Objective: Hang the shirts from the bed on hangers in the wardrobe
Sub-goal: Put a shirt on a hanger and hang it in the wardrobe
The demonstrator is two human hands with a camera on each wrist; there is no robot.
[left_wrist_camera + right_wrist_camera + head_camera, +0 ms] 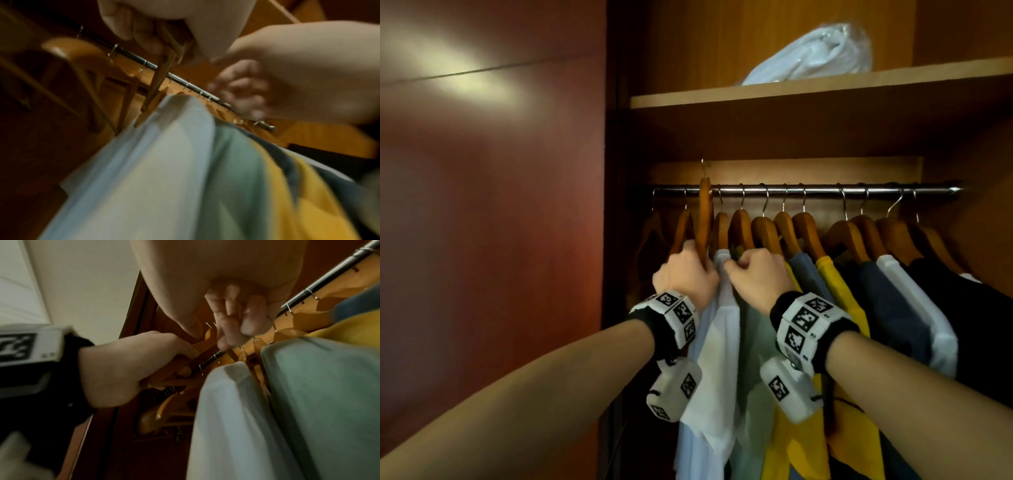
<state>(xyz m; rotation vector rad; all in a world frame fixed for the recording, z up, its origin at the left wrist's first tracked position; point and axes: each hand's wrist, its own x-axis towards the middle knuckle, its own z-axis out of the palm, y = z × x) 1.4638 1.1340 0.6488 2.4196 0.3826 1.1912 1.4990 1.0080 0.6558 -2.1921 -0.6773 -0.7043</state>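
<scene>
My left hand (688,270) grips an empty wooden hanger (703,219) by its lower part. The hanger is raised, and its metal hook stands above the steel rail (808,189). The left wrist view shows my fingers (133,24) curled round this hanger (158,81). My right hand (756,274) is curled at the collars of a hung white shirt (722,325) and a pale green shirt (753,377). In the right wrist view my right hand (236,318) shows nothing between its curled fingers. The white shirt (226,418) and green shirt (318,394) hang just below it.
Several more shirts, yellow (839,291), blue, white and black, fill the rail to the right on wooden hangers. Two bare hangers (685,229) hang at the rail's left end. A reddish wardrobe door (482,240) stands at the left. A white plastic bag (811,54) lies on the shelf above.
</scene>
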